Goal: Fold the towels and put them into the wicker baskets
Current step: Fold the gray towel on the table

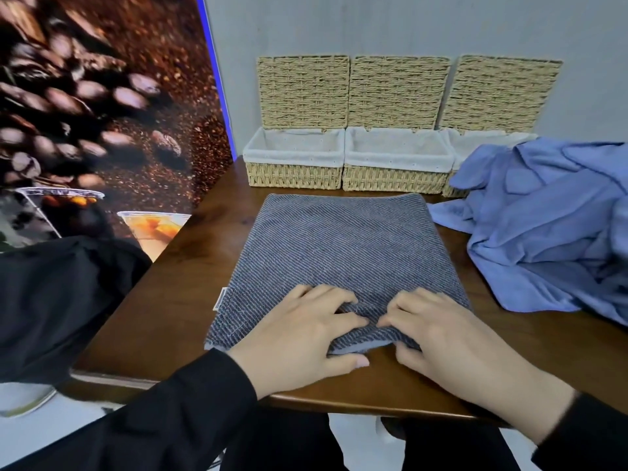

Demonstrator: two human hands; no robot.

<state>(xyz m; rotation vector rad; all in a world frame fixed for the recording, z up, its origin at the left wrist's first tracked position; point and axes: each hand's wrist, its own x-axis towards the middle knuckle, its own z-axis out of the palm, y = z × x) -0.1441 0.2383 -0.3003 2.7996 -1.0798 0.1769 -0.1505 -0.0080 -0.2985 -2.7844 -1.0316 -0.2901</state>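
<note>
The dark brown wooden table carries all work items. At its right side lies a crumpled heap of light blue cloth towels, unfolded and overlapping the front of the right-hand basket. In the centre lies the grey diagonally striped towel, spread flat as a rough square, with a small white label at its left edge.

Along the far edge, against the grey wall, stand three woven wicker baskets with white fabric liners: the left basket, the middle basket and the right basket. Their woven lids stand raised behind them. No towel is visible inside any basket; the interior of the right one is partly hidden.

The left hand and the right hand sit close together at the near edge of the striped towel. Each hand pinches that edge, fingers on top and thumb beneath, and the cloth bunches into a raised ridge between them.

Status assessment: the task appears to be at an early stage. The striped towel likely needs at least one further fold before placement. The blue heap remains entirely unprocessed.
</note>
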